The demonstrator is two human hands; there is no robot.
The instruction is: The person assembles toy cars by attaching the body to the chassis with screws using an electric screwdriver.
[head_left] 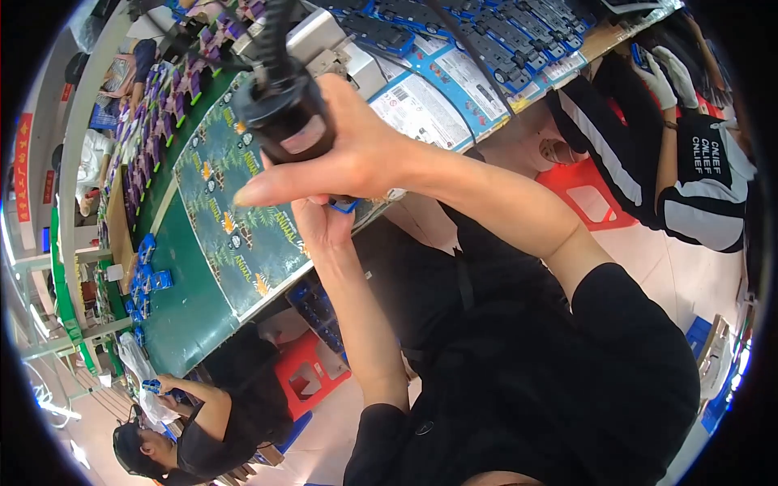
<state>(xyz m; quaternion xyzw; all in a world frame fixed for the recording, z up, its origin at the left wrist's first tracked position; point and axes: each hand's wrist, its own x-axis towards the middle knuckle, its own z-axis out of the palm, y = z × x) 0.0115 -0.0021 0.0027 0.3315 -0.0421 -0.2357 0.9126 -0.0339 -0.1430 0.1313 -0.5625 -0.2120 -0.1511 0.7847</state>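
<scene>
My right hand [356,142] is wrapped round the thick body of a black electric screwdriver [279,113], which hangs from a coiled black cord [277,36]. The thumb stretches across the front of the tool. Directly beneath, my left hand [322,223] is mostly covered by the right one, its fingers curled close to the tool's lower end. A small blue edge of a plastic part [344,206] shows at that hand; the rest of the part is hidden. Both hands are above the near edge of a bench covered with an animal-print sheet [243,235].
Rows of blue-and-black plastic parts [502,40] lie on printed card sheets [421,105] at the far right. Left of the bench runs a green belt [186,316] with blue parts [150,279]. Co-workers sit on both sides, near red stools [587,202].
</scene>
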